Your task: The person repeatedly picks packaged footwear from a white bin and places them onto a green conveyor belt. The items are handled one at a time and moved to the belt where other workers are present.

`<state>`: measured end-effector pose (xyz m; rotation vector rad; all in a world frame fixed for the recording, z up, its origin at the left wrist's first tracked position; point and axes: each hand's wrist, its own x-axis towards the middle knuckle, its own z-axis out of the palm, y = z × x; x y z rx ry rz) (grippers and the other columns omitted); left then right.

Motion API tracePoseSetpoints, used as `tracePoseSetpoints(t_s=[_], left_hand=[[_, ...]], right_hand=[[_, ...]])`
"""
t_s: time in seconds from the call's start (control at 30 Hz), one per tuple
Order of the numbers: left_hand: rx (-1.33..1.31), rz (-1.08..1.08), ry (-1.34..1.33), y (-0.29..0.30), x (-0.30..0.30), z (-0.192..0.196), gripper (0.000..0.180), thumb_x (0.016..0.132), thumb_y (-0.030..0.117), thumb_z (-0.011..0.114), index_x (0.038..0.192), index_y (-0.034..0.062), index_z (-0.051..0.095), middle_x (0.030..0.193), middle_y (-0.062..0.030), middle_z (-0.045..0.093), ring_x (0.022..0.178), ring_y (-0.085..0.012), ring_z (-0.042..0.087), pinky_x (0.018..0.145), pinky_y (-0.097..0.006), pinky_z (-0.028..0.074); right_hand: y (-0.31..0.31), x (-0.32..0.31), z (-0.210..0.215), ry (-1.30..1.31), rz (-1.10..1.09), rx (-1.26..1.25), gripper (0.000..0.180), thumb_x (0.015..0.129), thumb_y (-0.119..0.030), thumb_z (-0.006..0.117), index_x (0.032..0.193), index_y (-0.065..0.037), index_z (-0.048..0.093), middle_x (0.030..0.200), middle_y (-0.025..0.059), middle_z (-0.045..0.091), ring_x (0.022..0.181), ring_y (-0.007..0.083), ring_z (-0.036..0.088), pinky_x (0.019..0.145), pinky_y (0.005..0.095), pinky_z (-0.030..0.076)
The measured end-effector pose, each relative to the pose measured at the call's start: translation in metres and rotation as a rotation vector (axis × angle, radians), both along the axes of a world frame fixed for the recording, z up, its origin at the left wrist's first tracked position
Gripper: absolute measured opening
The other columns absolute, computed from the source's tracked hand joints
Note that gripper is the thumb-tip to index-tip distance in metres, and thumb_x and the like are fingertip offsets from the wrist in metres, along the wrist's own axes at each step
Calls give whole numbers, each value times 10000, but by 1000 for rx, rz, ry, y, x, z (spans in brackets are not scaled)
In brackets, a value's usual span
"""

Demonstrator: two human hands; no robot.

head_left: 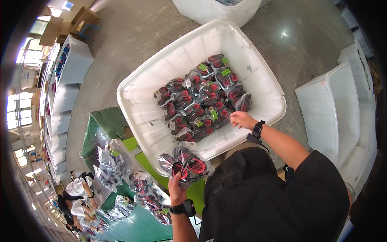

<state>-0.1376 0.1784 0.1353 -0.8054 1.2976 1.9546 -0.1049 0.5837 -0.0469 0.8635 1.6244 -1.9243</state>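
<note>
My left hand [176,189] grips a clear plastic bag of black-and-red shoes [190,164] at the near left corner of a large white plastic bin [157,72]. Inside the bin, several similar bagged shoes [207,92] lie packed in rows, some with bright green tags. My right hand [242,119] hovers over the bin's near right part, close to the bagged shoe [243,102] at the end of the rows. Its fingers are curled in, and nothing shows between them. Black bands with small devices circle both my wrists.
To my left, a green-topped table [139,226] carries more bagged shoes [149,193]. Beyond it, people in white [78,193] work along the table. White bins [74,60] line the left side, others [330,109] stand at right, and another bin [213,12] is ahead.
</note>
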Motion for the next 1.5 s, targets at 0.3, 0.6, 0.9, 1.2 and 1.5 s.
tracePoseSetpoints(t_s=[0.3, 0.6, 0.9, 1.2, 1.5], left_hand=[[109, 37, -81, 13, 5, -3, 322, 989, 228, 538, 1206, -3, 592, 1129, -98, 683, 993, -229, 661, 920, -395, 508], [161, 164, -124, 23, 12, -16, 468, 1002, 366, 494, 1312, 19, 546, 1251, -143, 646, 1133, -306, 626, 1022, -465, 462], [120, 81, -98, 27, 20, -33, 431, 999, 325, 514, 1291, 11, 554, 1228, -136, 658, 1095, -288, 650, 982, -440, 500], [197, 43, -128, 28, 10, -36, 506, 1014, 450, 469, 1369, 93, 518, 1286, -78, 629, 1129, -245, 624, 966, -432, 492], [-493, -8, -20, -47, 91, -70, 466, 974, 261, 626, 1347, 17, 488, 1102, -96, 647, 907, -172, 640, 731, -294, 529]], right_hand=[[-103, -70, 84, 180, 581, -154, 614, 921, -544, 610, 1308, -71, 546, 1137, 61, 630, 969, 140, 615, 726, 307, 529], [-149, -69, 122, -4, 486, -408, 1153, 754, -522, 821, 1522, 31, 162, 1366, 208, 511, 1202, 226, 550, 926, 340, 496], [-133, -68, 103, 22, 516, -376, 820, 806, -362, 818, 1396, 31, 404, 1250, 117, 606, 1137, 176, 595, 970, 325, 479], [-142, -70, 89, -14, 415, -344, 582, 768, -309, 791, 1224, -47, 543, 838, 19, 636, 614, 84, 553, 476, 247, 387], [-89, -67, 12, -180, 69, -137, 188, 825, -244, 713, 818, -57, 699, 681, -21, 583, 606, 85, 539, 541, 278, 407]])
